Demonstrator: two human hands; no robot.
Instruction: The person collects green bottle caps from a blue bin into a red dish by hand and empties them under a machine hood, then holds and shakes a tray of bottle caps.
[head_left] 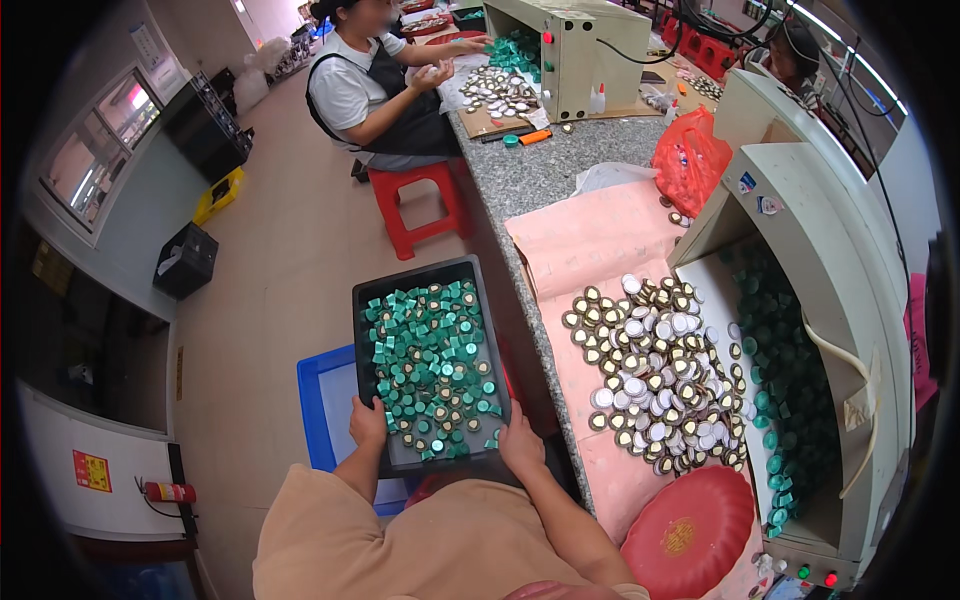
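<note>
Left hand (369,424): one; closed on the near left edge of the black tray (415,277), thumb at the rim.
Right hand (521,443): one; closed at the tray's near right corner. Hands are apart, tray between them.
Black tray: one; held before the torso, left of the granite bench (540,172).
Green caps (420,345): inside the tray; overlapped, exact count not possible; some show pale faces.
Blue bin (314,410): one; below the tray, partly covered by it.
Granite bench: carries one pink sheet (590,232), one heap of discs (655,365) (overlapped, not countable), one red plate (690,540) and one red bag (692,160).
Near cabinet (850,225): one; loose caps (774,490) inside; one green and one red lamp at its base.
Far station: one far cabinet (575,60); one co-worker (385,85) seated on one red stool (408,205).
Markings: two stickers on the near cabinet; one gold emblem on the plate; one red-and-yellow wall sign (92,470). Small print illegible.
Obscured: fingers beneath the tray; caps deep in the near cabinet, in shadow; a second person (793,52), upper right, mostly hidden.
</note>
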